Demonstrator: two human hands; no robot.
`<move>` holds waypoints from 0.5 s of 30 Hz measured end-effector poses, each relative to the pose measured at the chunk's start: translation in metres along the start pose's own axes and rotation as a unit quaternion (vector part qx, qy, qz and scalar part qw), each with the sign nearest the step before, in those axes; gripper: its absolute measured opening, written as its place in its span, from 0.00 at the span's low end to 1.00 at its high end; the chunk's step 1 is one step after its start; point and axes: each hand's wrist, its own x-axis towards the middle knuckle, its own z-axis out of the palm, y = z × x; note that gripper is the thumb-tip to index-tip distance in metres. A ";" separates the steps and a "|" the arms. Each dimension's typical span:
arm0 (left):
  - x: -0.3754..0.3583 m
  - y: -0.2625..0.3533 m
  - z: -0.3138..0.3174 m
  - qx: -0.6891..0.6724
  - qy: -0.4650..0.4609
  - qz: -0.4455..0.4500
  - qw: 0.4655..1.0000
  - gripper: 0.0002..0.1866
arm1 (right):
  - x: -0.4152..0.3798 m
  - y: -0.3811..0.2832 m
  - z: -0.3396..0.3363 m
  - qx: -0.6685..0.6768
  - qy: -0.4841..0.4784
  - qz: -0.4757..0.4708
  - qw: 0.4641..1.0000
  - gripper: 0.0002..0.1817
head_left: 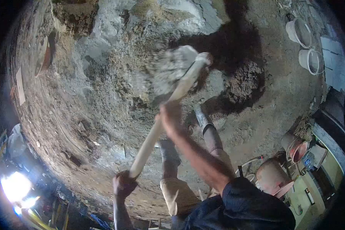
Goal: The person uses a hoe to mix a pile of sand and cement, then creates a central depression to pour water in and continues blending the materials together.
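A long wooden-handled hoe (147, 143) runs diagonally up and to the right from my hands. Its head end is over the ground, beside a motion-blurred lump of wet grey mortar (168, 69); the blade is mostly hidden. My left hand (124, 184) is closed around the lower end of the handle. Farther up, my right hand (171, 115) grips the handle near its middle, slightly blurred. Another heap of mortar (246, 81) lies on the ground to the right, partly in shadow.
Two pale buckets (311, 61) stand at the upper right. A shallow pan (43, 57) is at the far left. A reddish container (272, 178) and a plastic bottle (308, 160) are at the lower right. A bright lamp (16, 186) shines at the lower left.
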 end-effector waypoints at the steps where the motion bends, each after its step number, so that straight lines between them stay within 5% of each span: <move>1: -0.015 -0.014 0.000 0.007 0.025 -0.011 1.000 0.12 | -0.020 -0.004 0.005 -0.107 -0.040 -0.094 0.989 0.09; 2: -0.028 -0.043 0.015 0.019 0.062 -0.012 0.998 0.12 | -0.038 -0.007 0.011 -0.076 -0.069 -0.105 0.989 0.08; 3: -0.037 -0.070 0.023 0.039 0.089 0.058 0.994 0.12 | -0.058 0.010 0.033 0.307 -0.040 -0.016 0.951 0.11; 5: -0.045 -0.098 0.046 0.087 0.075 0.059 0.992 0.12 | -0.082 0.001 0.023 0.275 -0.050 0.045 0.959 0.16; 7: -0.033 -0.084 0.058 0.054 0.059 0.001 0.997 0.11 | -0.099 0.015 0.009 0.163 -0.015 -0.023 0.986 0.19; 10: 0.008 -0.050 0.079 0.092 -0.036 0.140 0.985 0.13 | -0.093 0.075 -0.031 0.004 0.104 -0.067 0.992 0.13; 11: 0.020 -0.044 0.101 0.078 -0.099 0.156 0.980 0.14 | -0.096 0.070 -0.061 0.235 0.093 0.052 0.966 0.14; 12: 0.034 -0.040 0.135 0.050 -0.188 0.149 0.970 0.17 | -0.100 0.082 -0.086 0.264 0.119 0.073 0.954 0.18; 13: 0.043 -0.031 0.165 0.005 -0.217 0.229 0.949 0.20 | -0.089 0.127 -0.103 0.189 0.244 0.116 0.944 0.24; 14: 0.036 0.005 0.164 -0.062 -0.217 0.262 0.938 0.21 | -0.089 0.118 -0.129 0.225 0.234 0.206 0.923 0.27; 15: 0.030 0.040 0.164 -0.126 -0.220 0.295 0.921 0.23 | -0.064 0.197 -0.160 0.254 0.255 0.193 0.913 0.24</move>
